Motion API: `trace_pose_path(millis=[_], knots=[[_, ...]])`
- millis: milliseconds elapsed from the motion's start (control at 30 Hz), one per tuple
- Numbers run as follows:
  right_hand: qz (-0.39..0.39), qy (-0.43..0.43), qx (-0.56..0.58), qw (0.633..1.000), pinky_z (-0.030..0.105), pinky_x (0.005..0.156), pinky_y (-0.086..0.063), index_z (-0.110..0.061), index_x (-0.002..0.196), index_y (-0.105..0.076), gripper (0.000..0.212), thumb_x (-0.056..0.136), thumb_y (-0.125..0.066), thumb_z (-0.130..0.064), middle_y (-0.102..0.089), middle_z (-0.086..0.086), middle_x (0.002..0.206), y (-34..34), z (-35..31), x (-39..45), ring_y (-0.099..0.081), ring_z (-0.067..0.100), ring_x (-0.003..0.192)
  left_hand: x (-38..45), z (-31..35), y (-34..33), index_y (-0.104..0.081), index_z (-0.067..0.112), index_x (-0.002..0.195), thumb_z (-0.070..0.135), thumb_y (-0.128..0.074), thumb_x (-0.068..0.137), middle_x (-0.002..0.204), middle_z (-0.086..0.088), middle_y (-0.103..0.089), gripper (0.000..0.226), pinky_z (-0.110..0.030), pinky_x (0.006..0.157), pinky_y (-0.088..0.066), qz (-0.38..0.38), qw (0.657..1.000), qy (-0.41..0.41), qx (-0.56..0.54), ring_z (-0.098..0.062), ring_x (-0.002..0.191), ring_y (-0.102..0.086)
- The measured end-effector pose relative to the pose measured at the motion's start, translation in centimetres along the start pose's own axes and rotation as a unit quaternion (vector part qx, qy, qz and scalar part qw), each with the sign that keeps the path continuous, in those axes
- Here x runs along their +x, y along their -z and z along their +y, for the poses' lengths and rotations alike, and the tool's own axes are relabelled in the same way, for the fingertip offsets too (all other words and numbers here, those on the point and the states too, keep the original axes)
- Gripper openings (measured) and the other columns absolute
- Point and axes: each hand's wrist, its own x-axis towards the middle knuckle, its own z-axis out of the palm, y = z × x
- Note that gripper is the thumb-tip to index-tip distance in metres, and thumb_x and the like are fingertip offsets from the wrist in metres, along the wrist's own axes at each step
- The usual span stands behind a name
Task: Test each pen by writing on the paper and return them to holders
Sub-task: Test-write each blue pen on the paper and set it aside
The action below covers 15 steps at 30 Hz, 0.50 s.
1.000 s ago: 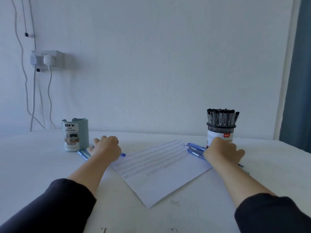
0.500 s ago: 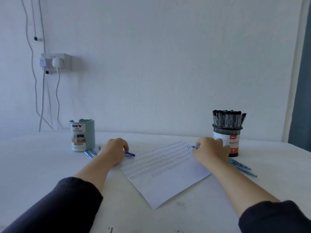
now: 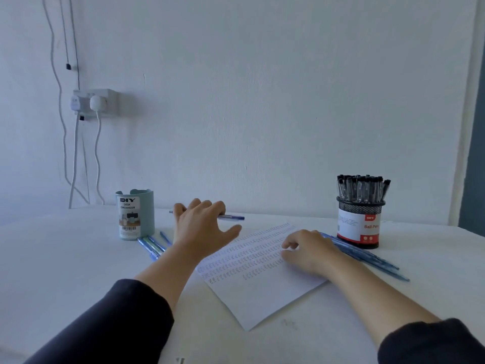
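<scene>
A sheet of paper [image 3: 262,292] with rows of small writing lies on the white table. My left hand [image 3: 202,229] reaches past the sheet's far left corner, fingers spread over a blue pen [image 3: 232,217] lying there; no grip shows. My right hand [image 3: 309,252] rests on the paper with loosely curled fingers, and I see no pen in it. Several blue pens [image 3: 367,256] lie just right of that hand. More blue pens [image 3: 152,246] lie by a teal holder [image 3: 135,214]. A black mesh holder [image 3: 360,224] is full of black-capped pens.
The table [image 3: 65,271] meets a white wall at the back. A wall socket [image 3: 91,103] with plugs and hanging cables sits at the upper left. A dark curtain edge [image 3: 475,166] runs down the far right.
My left hand has moved forward and right, from beside the teal holder to over the blue pen. My right hand has drawn back left from the mesh holder onto the paper.
</scene>
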Motion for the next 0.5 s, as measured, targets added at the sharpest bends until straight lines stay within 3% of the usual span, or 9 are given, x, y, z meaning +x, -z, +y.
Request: trace_pose_path(millis=[133,333,500], knots=[[-0.012,-0.008,0.011,1.000,0.031,0.098,-0.041,-0.032,0.099,-0.063,0.016,0.087,-0.054,-0.037,-0.064,-0.007,0.108,-0.3,0.3,0.3,-0.055,0.015,0.111,0.0,0.9,0.7,-0.049,0.023,0.064,0.079,-0.040,0.065,0.059,0.012,-0.047,0.057,-0.033,0.074,-0.016,-0.020,0.999,0.008,0.036,-0.012,0.076,-0.041],[-0.015,-0.011,0.013,1.000,0.029,0.097,-0.042,-0.030,0.104,-0.064,0.020,0.088,-0.055,-0.037,-0.064,-0.008,0.110,-0.2,0.1,0.2,-0.057,0.013,0.108,0.0,1.4,1.3,-0.063,0.019,0.066,0.077,-0.016,0.052,0.060,0.008,-0.056,0.076,-0.034,0.075,-0.018,-0.032,0.998,0.014,0.053,-0.012,0.079,-0.046],[-0.018,-0.013,0.012,1.000,0.028,0.096,-0.042,-0.031,0.103,-0.064,0.019,0.088,-0.054,-0.037,-0.064,-0.008,0.110,-0.2,0.1,0.2,-0.057,0.013,0.108,0.0,1.7,1.6,-0.046,0.017,0.054,0.065,-0.033,0.060,0.050,0.007,-0.039,0.050,-0.035,0.076,-0.020,-0.037,0.998,0.020,0.047,-0.014,0.074,-0.046]])
